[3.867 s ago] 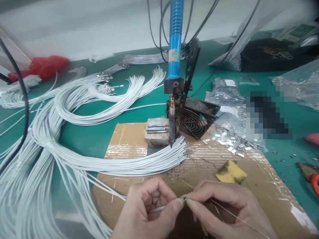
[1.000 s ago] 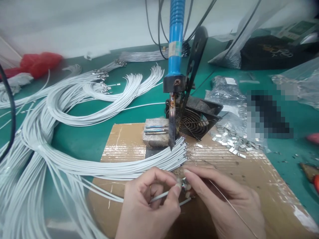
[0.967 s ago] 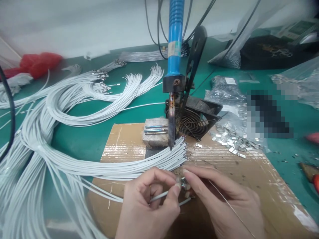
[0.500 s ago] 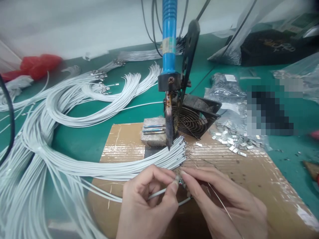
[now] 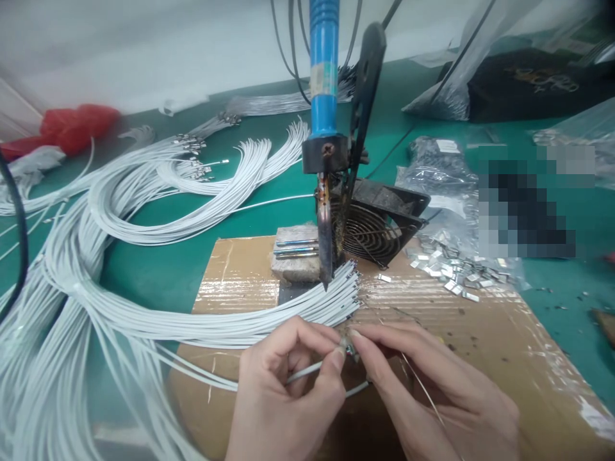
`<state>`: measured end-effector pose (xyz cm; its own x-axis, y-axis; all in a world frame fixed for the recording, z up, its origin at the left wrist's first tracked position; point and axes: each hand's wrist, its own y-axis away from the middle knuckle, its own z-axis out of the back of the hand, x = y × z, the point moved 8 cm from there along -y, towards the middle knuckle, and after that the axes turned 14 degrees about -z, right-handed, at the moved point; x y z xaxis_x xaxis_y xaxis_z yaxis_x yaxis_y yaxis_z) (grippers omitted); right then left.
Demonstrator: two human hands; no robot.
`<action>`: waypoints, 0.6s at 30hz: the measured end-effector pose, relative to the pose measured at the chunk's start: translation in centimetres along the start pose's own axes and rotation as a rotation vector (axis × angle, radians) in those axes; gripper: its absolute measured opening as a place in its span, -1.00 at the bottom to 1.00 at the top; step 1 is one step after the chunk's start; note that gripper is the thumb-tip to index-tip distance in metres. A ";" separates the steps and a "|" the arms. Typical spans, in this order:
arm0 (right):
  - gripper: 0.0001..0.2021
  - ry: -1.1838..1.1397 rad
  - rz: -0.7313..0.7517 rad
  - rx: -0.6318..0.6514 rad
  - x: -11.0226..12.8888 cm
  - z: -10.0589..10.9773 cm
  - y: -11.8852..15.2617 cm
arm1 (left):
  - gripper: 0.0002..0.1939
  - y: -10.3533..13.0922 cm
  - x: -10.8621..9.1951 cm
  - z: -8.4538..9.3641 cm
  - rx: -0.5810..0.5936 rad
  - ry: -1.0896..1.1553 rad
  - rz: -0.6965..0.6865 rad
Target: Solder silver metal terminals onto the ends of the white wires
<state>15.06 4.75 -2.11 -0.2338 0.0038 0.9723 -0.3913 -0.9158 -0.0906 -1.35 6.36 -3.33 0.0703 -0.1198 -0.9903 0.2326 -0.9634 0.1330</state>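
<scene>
Hands point(image 5: 293, 384) point(image 5: 427, 390) hold a metal piece point(image 5: 350, 349) between them.

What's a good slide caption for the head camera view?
Left hand grips a white cable, right hand a thin wire, before a tip-down soldering iron.

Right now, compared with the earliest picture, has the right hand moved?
Yes. Judged against the grey block, the right hand now sits higher in the view, nearer the block; whether lifted or pushed forward, I can't tell.

The left hand point(image 5: 293, 394) and right hand point(image 5: 432, 390) are both bare — slim, tapering fingers point(image 5: 377, 365) with rounded nails point(image 5: 341, 350).
</scene>
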 end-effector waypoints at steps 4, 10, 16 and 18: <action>-0.81 0.148 -0.007 0.042 -0.5 0.3 0.1 | -0.85 -0.1 -0.1 0.0 0.005 -0.036 -0.001; -0.59 0.280 -0.103 0.062 -2.3 1.4 0.1 | -0.84 -0.2 -0.3 0.1 -0.036 -0.079 0.000; -0.70 0.353 -0.135 -0.014 -2.1 1.9 -0.3 | -0.85 -0.8 -0.1 0.6 -0.052 -0.119 -0.023; -0.79 0.423 -0.161 -0.046 -1.7 2.1 -0.3 | -0.86 -1.1 -0.1 0.5 -0.002 -0.152 -0.031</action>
<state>17.42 4.15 -3.24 -0.5063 0.3173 0.8019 -0.4893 -0.8714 0.0359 -2.07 7.34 -3.41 -0.0841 -0.1252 -0.9886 0.2339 -0.9668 0.1025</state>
